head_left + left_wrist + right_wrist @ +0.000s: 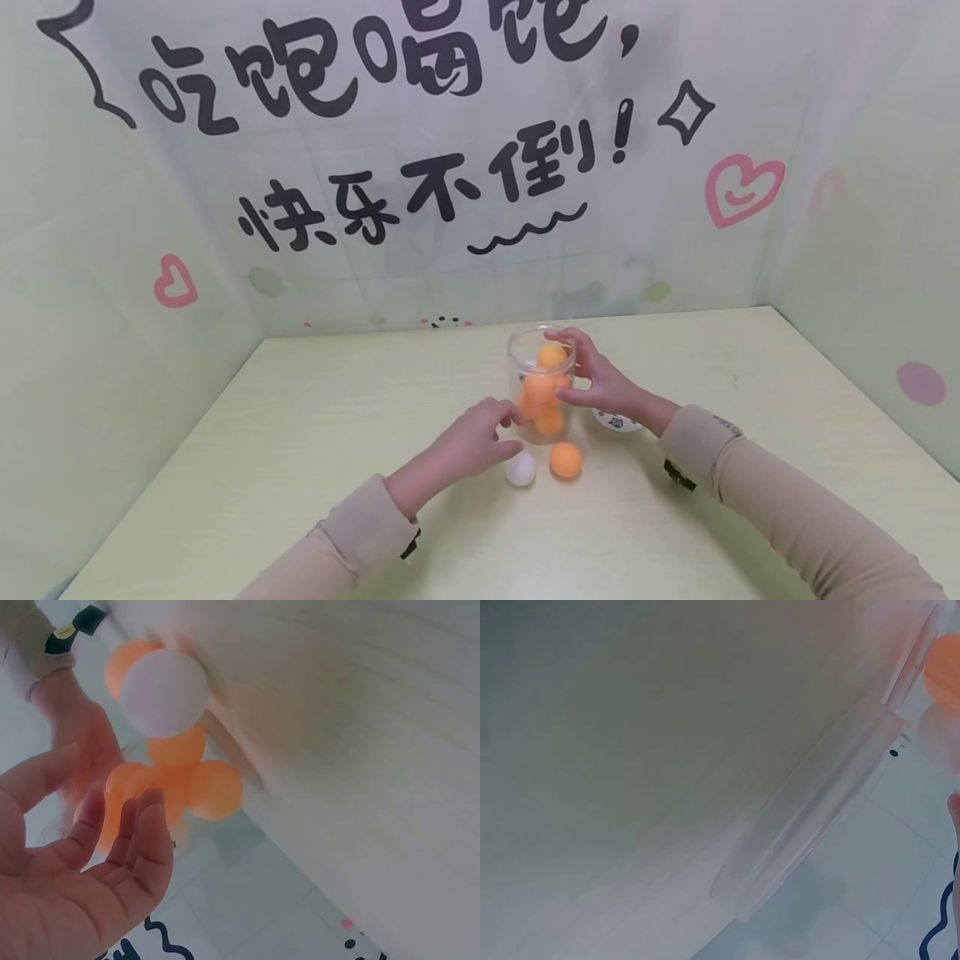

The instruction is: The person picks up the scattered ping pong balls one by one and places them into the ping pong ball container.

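A clear jar [514,375] stands upright on the table, holding several orange balls [540,392] that look like ping-pong balls, and something whitish too. My right hand [603,385] grips the jar's right side, thumb in front and fingers near the rim. Close to the jar's left side is my left hand [468,442]; in the left wrist view its fingers [154,825] are loosely bent with nothing between them. Below its thumb, a white ball [521,469] lies on the table. Beside that ball lies a loose orange ball [566,460]. The right wrist view barely catches the right hand.
A round, clear-edged lid [810,810] with a printed top lies on the table right of the jar, partly under the right forearm. The pale wooden table [337,400] meets a printed back wall [420,292] and light side walls.
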Motion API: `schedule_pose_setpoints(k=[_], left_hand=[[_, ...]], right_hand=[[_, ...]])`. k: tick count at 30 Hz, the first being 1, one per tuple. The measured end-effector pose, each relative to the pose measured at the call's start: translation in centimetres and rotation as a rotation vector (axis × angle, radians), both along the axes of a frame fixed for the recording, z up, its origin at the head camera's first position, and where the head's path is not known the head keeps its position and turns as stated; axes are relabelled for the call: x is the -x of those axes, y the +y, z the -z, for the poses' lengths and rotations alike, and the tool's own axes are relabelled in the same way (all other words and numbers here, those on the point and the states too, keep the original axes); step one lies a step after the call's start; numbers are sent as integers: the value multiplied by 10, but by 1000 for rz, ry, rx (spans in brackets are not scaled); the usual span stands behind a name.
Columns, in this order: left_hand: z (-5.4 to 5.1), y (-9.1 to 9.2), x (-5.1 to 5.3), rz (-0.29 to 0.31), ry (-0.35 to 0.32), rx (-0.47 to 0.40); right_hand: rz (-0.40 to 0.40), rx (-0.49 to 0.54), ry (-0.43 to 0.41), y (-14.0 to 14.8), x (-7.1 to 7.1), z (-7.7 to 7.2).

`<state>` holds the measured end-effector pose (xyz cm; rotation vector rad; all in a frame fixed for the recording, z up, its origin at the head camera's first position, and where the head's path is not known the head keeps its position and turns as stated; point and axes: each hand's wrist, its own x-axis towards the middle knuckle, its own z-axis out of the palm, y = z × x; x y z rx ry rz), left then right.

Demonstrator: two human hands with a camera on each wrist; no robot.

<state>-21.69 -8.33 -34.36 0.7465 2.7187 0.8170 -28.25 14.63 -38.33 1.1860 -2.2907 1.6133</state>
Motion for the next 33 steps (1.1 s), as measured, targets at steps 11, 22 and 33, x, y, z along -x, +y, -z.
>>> schedule_pose_setpoints(k=[11,22,33], left_hand=[[24,1,-4,69,-54,188],[28,4,-8,92,-42,197],[30,0,-8,70,-92,168]], right_hand=[[34,-27,1,0,1,0],[18,-7,14,0,2,2],[16,0,11,-1,0,2]])
